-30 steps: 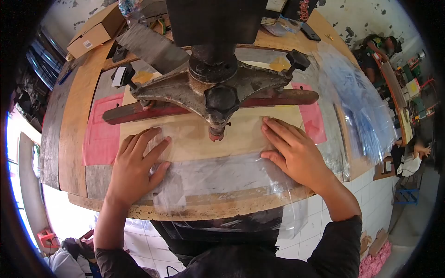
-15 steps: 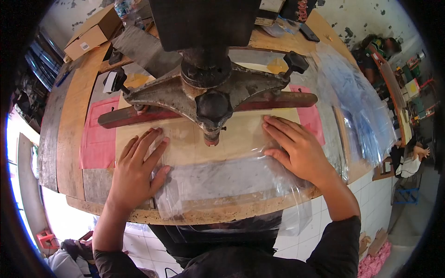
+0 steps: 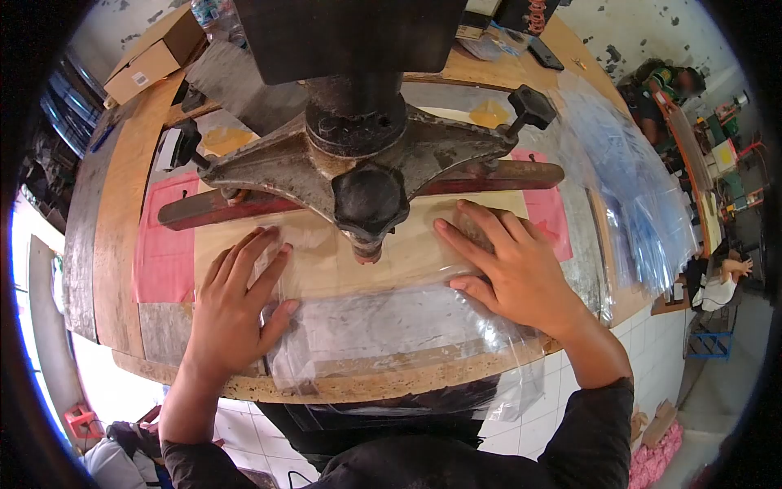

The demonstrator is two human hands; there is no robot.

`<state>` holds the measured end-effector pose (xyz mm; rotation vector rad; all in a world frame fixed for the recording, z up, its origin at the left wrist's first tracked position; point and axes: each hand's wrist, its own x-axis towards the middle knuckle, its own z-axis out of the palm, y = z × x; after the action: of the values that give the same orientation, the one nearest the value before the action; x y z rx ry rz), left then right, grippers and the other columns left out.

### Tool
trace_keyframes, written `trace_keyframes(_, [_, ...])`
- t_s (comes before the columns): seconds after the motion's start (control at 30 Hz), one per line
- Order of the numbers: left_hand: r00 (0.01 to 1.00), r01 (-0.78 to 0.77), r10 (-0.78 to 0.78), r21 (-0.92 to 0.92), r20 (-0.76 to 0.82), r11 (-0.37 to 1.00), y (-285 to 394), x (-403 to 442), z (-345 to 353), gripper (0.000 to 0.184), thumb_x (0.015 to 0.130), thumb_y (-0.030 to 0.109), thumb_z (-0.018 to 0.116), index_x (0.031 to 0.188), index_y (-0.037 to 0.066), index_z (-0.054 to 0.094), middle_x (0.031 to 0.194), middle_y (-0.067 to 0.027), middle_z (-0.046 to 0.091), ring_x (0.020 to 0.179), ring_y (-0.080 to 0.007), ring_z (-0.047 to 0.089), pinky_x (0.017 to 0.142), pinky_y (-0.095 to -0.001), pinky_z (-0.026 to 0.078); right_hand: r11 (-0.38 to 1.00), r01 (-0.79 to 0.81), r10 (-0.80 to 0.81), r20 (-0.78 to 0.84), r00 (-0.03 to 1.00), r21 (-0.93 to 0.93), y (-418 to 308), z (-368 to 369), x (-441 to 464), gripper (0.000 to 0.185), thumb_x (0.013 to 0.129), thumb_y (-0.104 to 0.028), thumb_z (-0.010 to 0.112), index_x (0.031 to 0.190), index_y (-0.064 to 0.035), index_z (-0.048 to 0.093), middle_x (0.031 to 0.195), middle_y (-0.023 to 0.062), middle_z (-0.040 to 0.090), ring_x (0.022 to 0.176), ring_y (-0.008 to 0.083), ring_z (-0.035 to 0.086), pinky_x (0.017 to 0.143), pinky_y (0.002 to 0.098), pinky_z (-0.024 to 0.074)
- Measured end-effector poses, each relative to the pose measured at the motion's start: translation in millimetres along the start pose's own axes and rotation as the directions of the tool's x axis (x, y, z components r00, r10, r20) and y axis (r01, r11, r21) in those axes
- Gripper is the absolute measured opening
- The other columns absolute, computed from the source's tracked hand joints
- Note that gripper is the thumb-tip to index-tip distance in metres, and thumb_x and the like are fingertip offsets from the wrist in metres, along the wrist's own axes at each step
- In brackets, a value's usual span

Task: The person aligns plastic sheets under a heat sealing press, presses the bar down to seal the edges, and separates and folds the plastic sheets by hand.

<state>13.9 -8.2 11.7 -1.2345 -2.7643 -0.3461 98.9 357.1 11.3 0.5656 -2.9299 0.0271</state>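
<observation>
A clear plastic sheet (image 3: 366,334) lies over the front of the worktable and hangs past its edge. Its far part covers a cream-coloured strip (image 3: 326,273) below the machine. Flat on the sheet's left side rests my left hand (image 3: 242,297), fingers spread. My right hand (image 3: 517,273) presses on the right side of the sheet, also with fingers apart. Between and beyond both hands stands a heavy metal press head (image 3: 358,151) with black knobs and a long reddish bar (image 3: 489,177). The bar hides part of the strip's far side.
Pink patches (image 3: 165,253) flank the strip. A pile of clear plastic sheets (image 3: 639,196) lies on the right, with a phone (image 3: 544,54) at the back. A cardboard box (image 3: 153,57) stands back left. Another person (image 3: 660,90) is in the background at right.
My right hand has shifted slightly left and its fingers have spread wider on the plastic. My left hand stays nearly in place. The view has moved a little.
</observation>
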Motion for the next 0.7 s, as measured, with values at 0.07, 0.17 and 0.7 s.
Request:
trace_keyframes(0.07, [1.000,0.006,-0.006,-0.003,0.005,1.000,0.1,0.1,-0.4,0.059,0.090,0.032,0.070,0.141,0.003,0.064,0.149,-0.0232,0.054,0.137,-0.0445,0.053,0.114,-0.0539,0.043,1.000,0.006,-0.006,-0.005,1.000,-0.014,-1.3,-1.0,1.5,0.070,0.094,-0.053,0.068,0.154,-0.0193,0.055,0.143,0.0149,0.053,0.121,0.0339,0.056,0.097,0.0477,0.0526])
trace_keyframes(0.17, [1.000,0.014,-0.014,0.004,0.011,1.000,0.8,-0.9,-0.3,0.059,0.091,0.033,0.069,0.142,0.003,0.063,0.149,-0.0235,0.054,0.138,-0.0448,0.053,0.114,-0.0540,0.043,1.000,0.002,-0.002,-0.009,1.000,0.013,-0.6,0.7,0.4,0.070,0.094,-0.053,0.068,0.153,-0.0172,0.055,0.143,0.0146,0.053,0.121,0.0338,0.056,0.097,0.0476,0.0518])
trace_keyframes(0.7, [0.999,0.034,-0.034,-0.014,0.026,0.999,-1.3,-0.8,2.3,0.064,0.092,0.039,0.068,0.146,0.003,0.061,0.152,-0.0252,0.051,0.140,-0.0469,0.050,0.115,-0.0553,0.041,0.993,0.007,0.013,-0.164,0.986,0.122,11.3,7.7,-1.6,0.072,0.086,-0.049,0.080,0.129,0.0060,0.066,0.141,0.0171,0.062,0.124,0.0351,0.064,0.101,0.0458,0.0539])
